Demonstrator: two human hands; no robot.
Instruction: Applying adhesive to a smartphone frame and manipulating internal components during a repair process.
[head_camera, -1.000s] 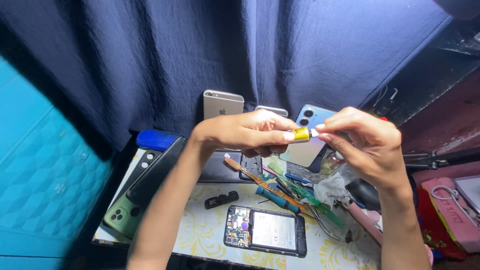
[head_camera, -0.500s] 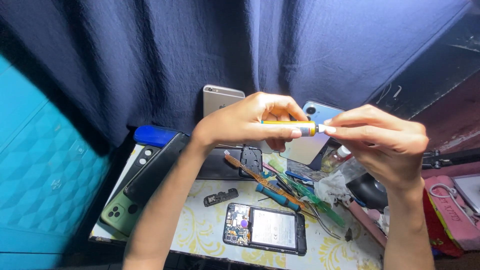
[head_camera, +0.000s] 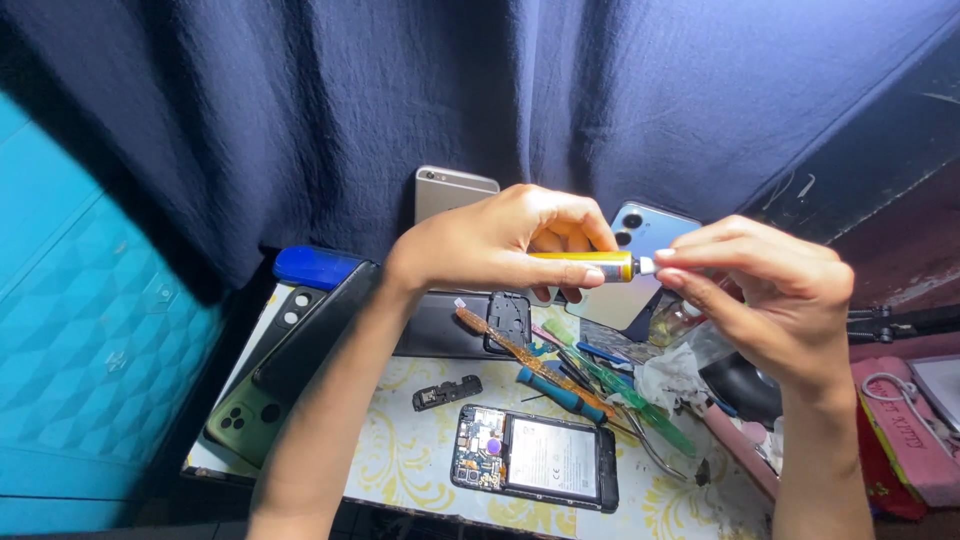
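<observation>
Landmark: opened black smartphone (head_camera: 535, 457), back cover off, battery and circuit board exposed, lying flat on the pale tabletop with yellow floral print (head_camera: 400, 455).

Largest first:
- Dark navy pleated curtain (head_camera: 400, 110) hanging well behind the opened phone, filling the backdrop.
- Stack of dark phones with a green one (head_camera: 240, 425) at its near end, left of the opened phone; blue oblong plastic case (head_camera: 318, 267) beyond that stack.
- Black back-cover frame (head_camera: 470, 322) lying just behind the opened phone.
- Silver phone (head_camera: 452, 190) and light blue phone (head_camera: 640, 265) propped against the curtain, farther behind.
- Pile of screwdrivers and tweezers with teal, green and orange handles (head_camera: 570, 385) just behind and right of the opened phone.
- Small black loose part (head_camera: 447, 392) just left-behind the opened phone.

Hands, both raised above the opened phone, well clear of it:
- Left hand (head_camera: 490, 245) clenched around the small yellow adhesive tube (head_camera: 585, 265), held level, nozzle pointing right.
- Right hand (head_camera: 770, 295) pinching the tube's white cap (head_camera: 648, 264) between thumb and fingertips (head_camera: 690, 270).

Step, as judged: working the cap at the nozzle end; turning on or off cannot be told. No glue visible on the opened phone.

Next move calls for: firm hold on the tube body without squeezing, light twist at the cap, nozzle kept away from the exposed board.
</observation>
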